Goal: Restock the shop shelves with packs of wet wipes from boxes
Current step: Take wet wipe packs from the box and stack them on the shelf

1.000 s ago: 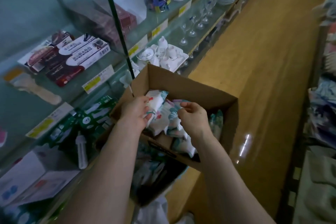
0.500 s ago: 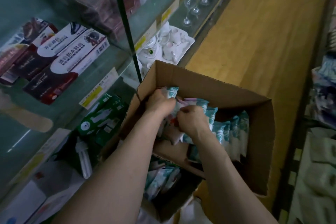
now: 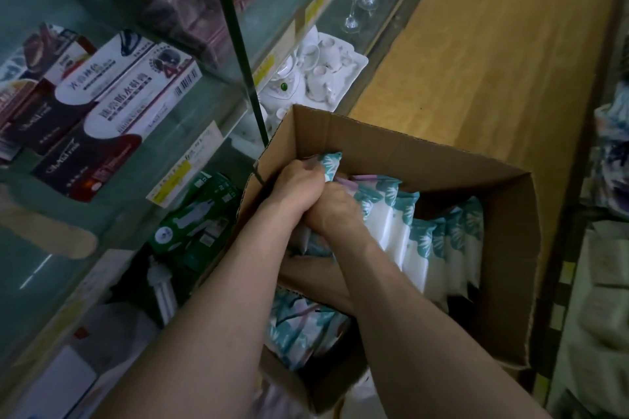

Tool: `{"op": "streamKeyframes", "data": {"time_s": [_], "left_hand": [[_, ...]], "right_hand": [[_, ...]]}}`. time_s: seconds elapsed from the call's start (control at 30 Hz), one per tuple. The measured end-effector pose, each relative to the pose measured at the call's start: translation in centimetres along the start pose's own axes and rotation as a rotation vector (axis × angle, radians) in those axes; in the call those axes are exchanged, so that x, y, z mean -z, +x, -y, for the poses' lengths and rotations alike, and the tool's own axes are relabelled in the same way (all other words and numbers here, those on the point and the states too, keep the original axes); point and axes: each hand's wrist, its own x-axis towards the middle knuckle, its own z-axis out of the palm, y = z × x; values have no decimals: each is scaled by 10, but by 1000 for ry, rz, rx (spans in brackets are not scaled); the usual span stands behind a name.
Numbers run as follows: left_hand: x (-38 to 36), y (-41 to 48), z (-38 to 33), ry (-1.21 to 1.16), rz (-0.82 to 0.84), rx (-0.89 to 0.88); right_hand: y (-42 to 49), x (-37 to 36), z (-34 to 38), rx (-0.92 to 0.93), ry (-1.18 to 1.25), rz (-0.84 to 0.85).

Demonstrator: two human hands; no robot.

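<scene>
An open cardboard box (image 3: 503,248) sits on the floor beside the shelves. Inside it stand several white wet wipe packs (image 3: 425,241) with teal leaf prints, in a row. Both my hands are down in the box's left end, pressed together. My left hand (image 3: 296,182) grips a teal-edged pack (image 3: 332,163) at the far left corner. My right hand (image 3: 335,211) is curled around the packs next to it. More leaf-printed packs (image 3: 299,326) lie in a second box below, partly hidden by my arms.
Glass shelves (image 3: 211,102) rise on the left with dark boxed goods (image 3: 102,119), green packets (image 3: 197,218) lower down, a white tea set (image 3: 320,68) and wine glasses (image 3: 366,0). Wooden floor (image 3: 476,61) runs ahead; more goods line the right edge (image 3: 609,163).
My view has moved closer and lower over the box. Both hands went from lifted packs near the box top to deeper in its left end, pressed together on the packs.
</scene>
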Motion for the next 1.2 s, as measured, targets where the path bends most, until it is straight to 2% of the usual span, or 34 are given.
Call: {"op": "streamKeyframes", "data": {"time_s": [0.1, 0.2, 0.3, 0.4, 0.5, 0.6, 0.73, 0.97, 1.2], "left_hand": [[1, -1, 0, -23, -2, 19], [4, -3, -4, -131, 37, 17], [5, -10, -9, -229, 86, 27], [0, -17, -10, -295, 112, 48], [-8, -37, -20, -371, 252, 102], [-17, -61, -34, -423, 465, 135], [-35, -92, -49, -400, 666, 76], [-111, -189, -73, -355, 686, -14], [-192, -301, -63, -209, 852, -92]], "right_hand": [[-4, -8, -1, 16, 94, -45], [-17, -2, -9, -98, 475, -71], [-35, 17, -32, -159, 751, -81], [-56, 38, -59, -142, 980, -70], [-77, 58, -72, -92, 1156, -87], [-97, 77, -83, -56, 1228, -170], [-127, 100, -105, -55, 1290, -287], [-207, 139, -174, -14, 1303, -505], [-306, 145, -276, -48, 1309, -734]]}}
